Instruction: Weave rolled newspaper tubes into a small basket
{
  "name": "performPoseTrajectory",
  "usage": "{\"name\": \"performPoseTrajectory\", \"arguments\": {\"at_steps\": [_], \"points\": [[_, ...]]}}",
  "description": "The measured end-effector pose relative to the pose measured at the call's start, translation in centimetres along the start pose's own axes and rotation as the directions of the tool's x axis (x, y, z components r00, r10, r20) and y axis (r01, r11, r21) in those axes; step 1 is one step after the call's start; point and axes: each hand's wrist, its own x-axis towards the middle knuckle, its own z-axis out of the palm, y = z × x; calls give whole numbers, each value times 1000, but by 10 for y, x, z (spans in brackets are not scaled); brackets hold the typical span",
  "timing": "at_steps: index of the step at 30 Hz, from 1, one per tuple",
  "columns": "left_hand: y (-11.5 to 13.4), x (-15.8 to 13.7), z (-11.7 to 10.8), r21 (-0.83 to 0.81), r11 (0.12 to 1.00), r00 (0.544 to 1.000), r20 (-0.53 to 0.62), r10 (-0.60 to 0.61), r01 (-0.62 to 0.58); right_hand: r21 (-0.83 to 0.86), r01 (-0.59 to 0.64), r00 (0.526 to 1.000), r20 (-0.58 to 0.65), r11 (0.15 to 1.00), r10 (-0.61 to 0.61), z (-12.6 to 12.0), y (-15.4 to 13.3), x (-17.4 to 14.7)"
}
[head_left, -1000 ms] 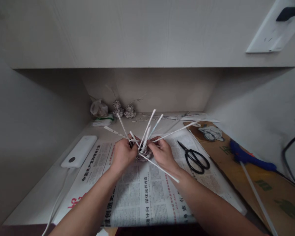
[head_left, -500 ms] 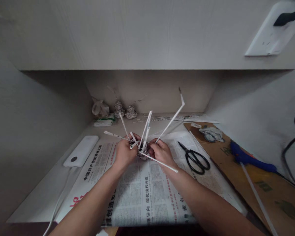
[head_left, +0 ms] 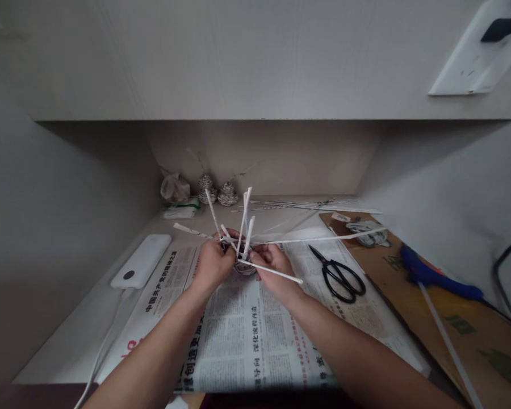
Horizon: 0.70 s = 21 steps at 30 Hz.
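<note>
A small woven piece of rolled paper tubes [head_left: 243, 266] sits between both hands above a spread newspaper [head_left: 247, 335]. Several white tube ends stick up and outward from it like spokes. My left hand [head_left: 212, 263] grips its left side. On the right side, my right hand [head_left: 273, 264] holds the piece and one long paper tube [head_left: 323, 238] that stretches out flat to the right. Another tube end points down-right over my right wrist.
Black scissors [head_left: 338, 274] lie on the newspaper to the right. A blue glue gun [head_left: 434, 275] rests on brown cardboard [head_left: 460, 318]. A white power bank [head_left: 141, 261] with a cable lies left. Two small woven pieces [head_left: 216, 193], a plastic bag and loose tubes are at the back.
The long tube in my right hand swung from pointing up and right to lying almost flat toward the right. Both hands stayed on the woven piece.
</note>
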Motion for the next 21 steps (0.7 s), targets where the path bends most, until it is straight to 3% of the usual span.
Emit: {"name": "performPoseTrajectory", "arguments": {"at_steps": [4, 11, 17, 21], "points": [[-4, 2, 0, -53, 999, 1000, 8, -9, 9, -57, 125, 988, 102, 990, -119, -2, 6, 0], [-2, 4, -4, -18, 998, 998, 7, -59, 59, -184, 239, 949, 250, 953, -190, -8, 0, 1], [4, 2, -7, -158, 975, 982, 126, -140, 159, -368, 362, 930, 200, 857, -307, -11, -4, -3], [10, 2, -11, -152, 982, 986, 136, -93, 113, -298, 319, 940, 220, 900, -261, -12, -4, 1]]}}
